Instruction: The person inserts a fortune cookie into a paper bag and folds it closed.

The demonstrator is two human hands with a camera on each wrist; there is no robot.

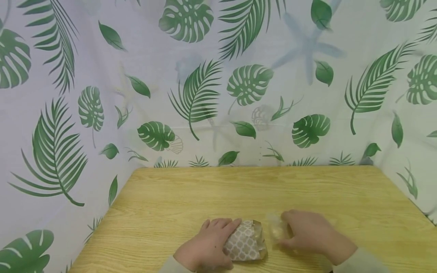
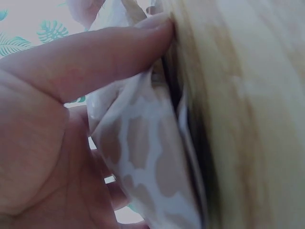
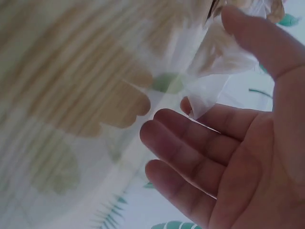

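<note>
A beige paper bag [image 1: 243,242] with a white lattice pattern lies on the wooden table, its crumpled mouth facing right. My left hand [image 1: 212,242] grips the bag's left part, fingers over the far side and thumb at the near side. In the left wrist view the patterned paper [image 2: 143,138] sits between thumb and fingers, close to the tabletop. Just right of the bag's mouth, my right hand [image 1: 308,232] holds a clear plastic packet [image 1: 276,229] between thumb and forefinger. Something pale is inside the packet [image 3: 221,52]; blur hides what it is.
The wooden table [image 1: 252,189] spreads out beyond both hands. A white curtain [image 1: 211,151] printed with green leaves stands along the table's back edge and at both sides.
</note>
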